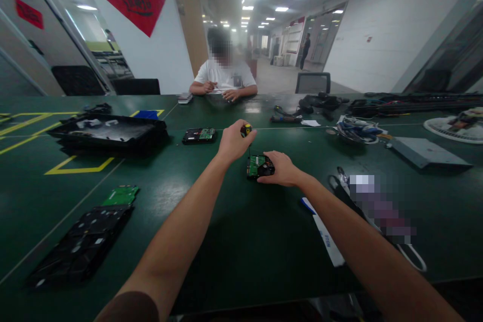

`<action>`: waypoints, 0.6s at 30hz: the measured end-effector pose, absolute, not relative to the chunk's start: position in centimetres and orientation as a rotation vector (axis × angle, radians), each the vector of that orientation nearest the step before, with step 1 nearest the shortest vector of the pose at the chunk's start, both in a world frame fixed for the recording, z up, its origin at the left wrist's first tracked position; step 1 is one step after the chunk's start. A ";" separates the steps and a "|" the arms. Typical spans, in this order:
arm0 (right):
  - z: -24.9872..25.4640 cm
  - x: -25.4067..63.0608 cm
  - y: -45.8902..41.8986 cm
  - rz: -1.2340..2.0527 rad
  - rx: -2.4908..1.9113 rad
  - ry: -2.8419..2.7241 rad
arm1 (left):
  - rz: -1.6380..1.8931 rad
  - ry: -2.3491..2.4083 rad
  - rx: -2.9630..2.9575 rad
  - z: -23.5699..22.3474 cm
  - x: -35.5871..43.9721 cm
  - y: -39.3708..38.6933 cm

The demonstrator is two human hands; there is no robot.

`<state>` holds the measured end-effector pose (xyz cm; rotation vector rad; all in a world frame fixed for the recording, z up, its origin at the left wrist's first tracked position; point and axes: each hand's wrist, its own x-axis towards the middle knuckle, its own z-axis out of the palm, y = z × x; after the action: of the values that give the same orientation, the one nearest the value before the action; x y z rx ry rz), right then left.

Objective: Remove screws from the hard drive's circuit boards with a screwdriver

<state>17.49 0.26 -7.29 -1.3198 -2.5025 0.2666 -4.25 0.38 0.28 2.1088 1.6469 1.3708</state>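
Note:
My left hand (pixel 234 140) is closed round the yellow-and-black handle of a screwdriver (pixel 246 131). The thin shaft points down to the far edge of a hard drive (pixel 255 165), whose green circuit board faces up. Fingers and thumb of my right hand (pixel 282 168) grip that drive from its right side, against the table. Whether the screwdriver tip sits in a screw is too small to tell. Another hard drive (pixel 199 135) with a green board lies beyond my left forearm. Several dark drives (pixel 81 241) lie in a row at the near left, with loose green circuit boards (pixel 121 195) beside them.
Black plastic casings (pixel 109 131) are piled at the left. To the right lie a bundle of cables (pixel 356 130), a grey metal box (pixel 428 152) and a white fan grille (pixel 453 128). A white-and-blue strip (pixel 327 239) lies under my right forearm. A person (pixel 225 78) sits across the green table (pixel 249 251).

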 end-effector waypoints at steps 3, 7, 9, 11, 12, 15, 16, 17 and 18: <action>-7.2 17.8 0.8 0.329 -1.363 -2.543 | 1.381 1.640 2.110 0.2 -4.3 0.4; -6.7 17.8 1.0 0.328 -1.382 -2.563 | 1.367 1.648 2.104 0.3 -4.3 0.3; -6.5 17.7 0.6 0.306 -1.434 -2.550 | 1.377 1.635 2.106 0.3 -4.3 0.3; -6.4 17.5 -0.1 0.268 -1.510 -2.517 | 1.395 1.620 2.100 0.4 -4.4 0.2; -6.4 17.5 -0.5 0.241 -1.545 -2.491 | 1.399 1.620 2.093 0.4 -4.4 0.2; -6.3 17.4 -1.7 0.212 -1.601 -2.411 | 1.393 1.642 2.065 0.4 -4.4 0.1; -6.2 17.5 -2.1 0.224 -1.613 -2.398 | 1.391 1.644 2.060 0.5 -4.4 0.1; -6.1 17.6 -2.6 0.249 -1.630 -2.397 | 1.394 1.643 2.056 0.5 -4.4 0.1; -5.9 17.7 -3.0 0.278 -1.655 -2.397 | 1.396 1.640 2.054 0.5 -4.5 0.1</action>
<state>17.72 -2.98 -5.89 -1.6546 -2.3969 0.2781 -4.45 0.07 0.53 2.0544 1.6397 1.3964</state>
